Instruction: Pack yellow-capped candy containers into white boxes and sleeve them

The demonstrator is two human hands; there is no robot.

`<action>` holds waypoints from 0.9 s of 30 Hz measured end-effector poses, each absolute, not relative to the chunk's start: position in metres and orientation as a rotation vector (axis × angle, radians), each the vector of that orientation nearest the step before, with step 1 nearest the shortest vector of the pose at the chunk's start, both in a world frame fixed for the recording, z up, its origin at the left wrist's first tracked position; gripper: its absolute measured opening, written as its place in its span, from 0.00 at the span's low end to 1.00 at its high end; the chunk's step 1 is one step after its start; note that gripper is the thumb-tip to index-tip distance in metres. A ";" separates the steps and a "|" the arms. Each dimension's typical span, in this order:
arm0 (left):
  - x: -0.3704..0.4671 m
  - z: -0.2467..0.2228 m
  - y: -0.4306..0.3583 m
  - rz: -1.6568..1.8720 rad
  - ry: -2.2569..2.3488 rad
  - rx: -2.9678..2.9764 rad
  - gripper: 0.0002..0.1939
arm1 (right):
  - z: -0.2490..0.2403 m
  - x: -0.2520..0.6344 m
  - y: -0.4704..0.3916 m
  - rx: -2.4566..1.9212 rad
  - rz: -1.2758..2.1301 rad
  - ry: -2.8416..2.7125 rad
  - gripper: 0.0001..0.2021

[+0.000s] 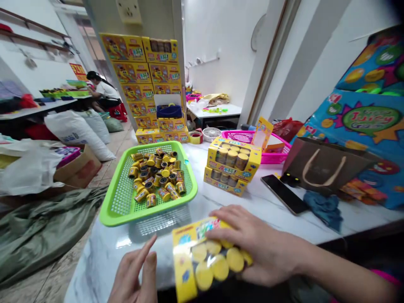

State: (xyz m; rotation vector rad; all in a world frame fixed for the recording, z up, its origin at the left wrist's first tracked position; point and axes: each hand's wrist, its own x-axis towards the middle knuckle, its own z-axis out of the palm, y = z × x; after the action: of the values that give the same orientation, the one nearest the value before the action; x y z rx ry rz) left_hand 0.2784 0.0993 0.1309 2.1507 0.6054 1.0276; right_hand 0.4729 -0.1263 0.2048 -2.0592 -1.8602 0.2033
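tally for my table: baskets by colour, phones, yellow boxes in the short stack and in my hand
Green basket: 1
Pink basket: 1
Phone: 1
Short-stack yellow boxes: 2
Yellow box in right hand: 1
Total: 6

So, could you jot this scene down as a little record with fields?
Right hand: holding yellow box
Left hand: open, beside the box
Box window: round yellow tops showing
Green basket: loose small cylinders
Nearby: two similar boxes, stacked
Right side: phone, dark screen up
Background: seated person
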 end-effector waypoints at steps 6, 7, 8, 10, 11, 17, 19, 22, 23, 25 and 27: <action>0.252 0.152 0.100 1.345 -0.290 2.811 0.26 | 0.186 0.496 -0.150 -2.325 -0.292 -1.506 0.32; 0.249 0.156 0.101 1.379 -0.320 2.847 0.23 | 0.182 0.500 -0.153 -2.336 -0.281 -1.486 0.32; 0.248 0.160 0.102 1.400 -0.342 2.878 0.21 | 0.179 0.503 -0.156 -2.348 -0.266 -1.467 0.32; 0.247 0.168 0.102 1.430 -0.406 2.911 0.18 | 0.175 0.505 -0.159 -2.383 -0.273 -1.421 0.32; 0.247 0.170 0.101 1.437 -0.453 2.912 0.18 | 0.174 0.504 -0.158 -2.399 -0.304 -1.388 0.32; 0.255 0.152 0.087 1.510 -0.611 2.788 0.20 | 0.167 0.473 -0.132 -2.579 -0.669 -1.171 0.28; 0.257 0.132 0.081 1.385 -0.524 2.761 0.24 | 0.163 0.471 -0.146 -2.652 -0.708 -1.217 0.26; 0.257 0.091 0.071 1.087 -0.503 2.613 0.26 | 0.160 0.484 -0.217 -2.859 -0.772 -1.001 0.23; 0.256 0.075 0.066 1.013 -0.536 2.559 0.23 | 0.160 0.489 -0.252 -2.961 -0.741 -0.804 0.22; 0.251 0.047 0.053 0.801 -0.547 2.467 0.14 | 0.157 0.491 -0.330 -3.124 -0.522 -0.318 0.24; 0.245 0.026 0.038 0.660 -0.478 2.432 0.09 | 0.145 0.478 -0.401 -3.169 -0.134 0.100 0.26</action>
State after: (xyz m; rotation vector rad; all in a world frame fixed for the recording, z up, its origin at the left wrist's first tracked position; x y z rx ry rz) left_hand 0.2447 0.0376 0.0264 2.4319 -0.4777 0.6599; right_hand 0.4783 -0.4009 0.1449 -3.1691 0.0998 -0.1345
